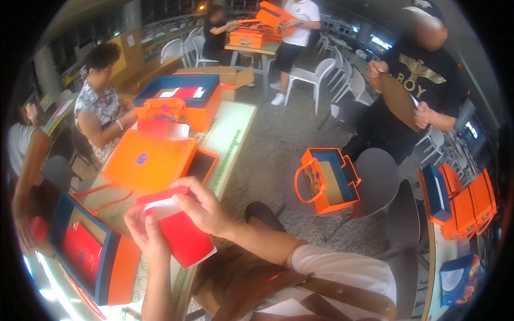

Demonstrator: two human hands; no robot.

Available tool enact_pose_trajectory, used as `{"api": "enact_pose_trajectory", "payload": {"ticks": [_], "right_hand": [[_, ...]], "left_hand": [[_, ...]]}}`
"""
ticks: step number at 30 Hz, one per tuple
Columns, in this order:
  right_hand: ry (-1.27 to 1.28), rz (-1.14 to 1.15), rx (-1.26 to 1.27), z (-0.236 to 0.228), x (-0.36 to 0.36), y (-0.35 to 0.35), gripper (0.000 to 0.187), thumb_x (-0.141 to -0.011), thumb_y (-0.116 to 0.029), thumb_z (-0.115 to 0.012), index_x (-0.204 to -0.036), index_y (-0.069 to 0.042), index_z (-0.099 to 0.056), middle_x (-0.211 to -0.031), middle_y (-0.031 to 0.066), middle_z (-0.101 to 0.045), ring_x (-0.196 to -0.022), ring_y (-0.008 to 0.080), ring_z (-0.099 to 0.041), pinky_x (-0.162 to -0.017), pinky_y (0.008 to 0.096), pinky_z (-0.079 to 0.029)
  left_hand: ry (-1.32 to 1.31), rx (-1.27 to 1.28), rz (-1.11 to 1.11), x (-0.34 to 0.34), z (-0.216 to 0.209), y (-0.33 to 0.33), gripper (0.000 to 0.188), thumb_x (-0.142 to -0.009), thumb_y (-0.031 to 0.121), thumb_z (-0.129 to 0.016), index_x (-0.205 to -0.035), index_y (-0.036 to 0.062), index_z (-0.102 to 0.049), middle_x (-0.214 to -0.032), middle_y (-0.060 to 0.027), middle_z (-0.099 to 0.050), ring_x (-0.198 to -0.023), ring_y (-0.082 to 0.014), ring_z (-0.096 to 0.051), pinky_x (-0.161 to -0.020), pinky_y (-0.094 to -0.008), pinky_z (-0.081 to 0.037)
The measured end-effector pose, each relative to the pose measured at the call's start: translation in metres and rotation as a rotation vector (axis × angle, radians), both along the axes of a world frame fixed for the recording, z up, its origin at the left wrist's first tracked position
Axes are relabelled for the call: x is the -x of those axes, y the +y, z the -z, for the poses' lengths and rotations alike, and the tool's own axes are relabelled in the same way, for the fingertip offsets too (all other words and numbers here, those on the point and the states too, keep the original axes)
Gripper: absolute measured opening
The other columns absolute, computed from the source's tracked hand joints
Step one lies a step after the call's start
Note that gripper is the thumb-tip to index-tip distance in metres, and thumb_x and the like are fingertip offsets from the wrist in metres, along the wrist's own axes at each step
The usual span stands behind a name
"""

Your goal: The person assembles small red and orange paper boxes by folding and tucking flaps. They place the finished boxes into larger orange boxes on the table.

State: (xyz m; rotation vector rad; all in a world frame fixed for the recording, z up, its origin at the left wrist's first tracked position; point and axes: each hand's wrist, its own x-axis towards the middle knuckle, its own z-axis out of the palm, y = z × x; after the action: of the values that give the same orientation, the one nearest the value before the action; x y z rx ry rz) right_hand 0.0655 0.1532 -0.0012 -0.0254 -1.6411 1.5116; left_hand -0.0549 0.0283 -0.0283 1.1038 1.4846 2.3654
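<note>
A red envelope (pixel 184 238) with a pale inner side at its raised flap is between my two hands, above the table's edge. My left hand (pixel 147 230) grips its left side, thumb on the front. Near the top, my right hand (pixel 201 207) pinches the flap with thumb and fingers. To the left stands an open orange gift box (pixel 122 267) with a dark blue lining, holding a red booklet or packet (pixel 81 249). Just beyond my hands lies a flat orange box lid or bag (pixel 150 160) with a small purple emblem.
Farther along the table (pixel 235 128) sits another blue-lined orange box (pixel 206 109). An orange handled box (pixel 326 182) rests on a grey chair (pixel 375 174) to the right. More orange boxes (pixel 468 208) are at the far right. Several people work around; one holds a brown board (pixel 397 101).
</note>
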Motion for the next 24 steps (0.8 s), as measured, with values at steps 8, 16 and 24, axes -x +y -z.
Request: {"api": "enact_pose_trajectory", "payload": {"ticks": [8, 16, 24], "right_hand": [[0.013, -0.025, 0.041, 0.002, 0.000, -0.002, 0.021, -0.104, -0.009, -0.057, -0.125, -0.002, -0.056, -0.116, 0.0051, -0.062, -0.106, 0.0099, -0.058, -0.094, 0.0266, -0.048], [0.027, -0.045, 0.032, 0.008, 0.004, 0.001, 0.021, -0.106, -0.011, -0.055, -0.125, -0.003, -0.055, -0.119, 0.0069, -0.062, -0.111, 0.0115, -0.059, -0.098, 0.0284, -0.048], [0.058, -0.036, 0.008, 0.009, 0.008, 0.007, 0.019, -0.108, -0.016, -0.055, -0.120, -0.002, -0.058, -0.122, 0.0103, -0.064, -0.113, 0.0151, -0.059, -0.101, 0.0298, -0.047]], "left_hand": [[-0.085, -0.022, 0.115, -0.010, -0.014, -0.003, 0.046, -0.103, 0.020, -0.063, -0.139, 0.0059, -0.038, -0.128, -0.0139, -0.063, -0.117, -0.0186, -0.060, -0.102, -0.0325, -0.048], [-0.039, 0.008, 0.076, -0.008, -0.015, -0.005, 0.042, -0.104, 0.018, -0.062, -0.139, 0.0060, -0.042, -0.129, -0.0149, -0.062, -0.119, -0.0210, -0.059, -0.105, -0.0360, -0.045], [-0.031, 0.049, 0.100, -0.006, -0.016, -0.005, 0.035, -0.104, 0.020, -0.062, -0.131, 0.0058, -0.044, -0.126, -0.0155, -0.064, -0.117, -0.0212, -0.060, -0.104, -0.0373, -0.046]]}}
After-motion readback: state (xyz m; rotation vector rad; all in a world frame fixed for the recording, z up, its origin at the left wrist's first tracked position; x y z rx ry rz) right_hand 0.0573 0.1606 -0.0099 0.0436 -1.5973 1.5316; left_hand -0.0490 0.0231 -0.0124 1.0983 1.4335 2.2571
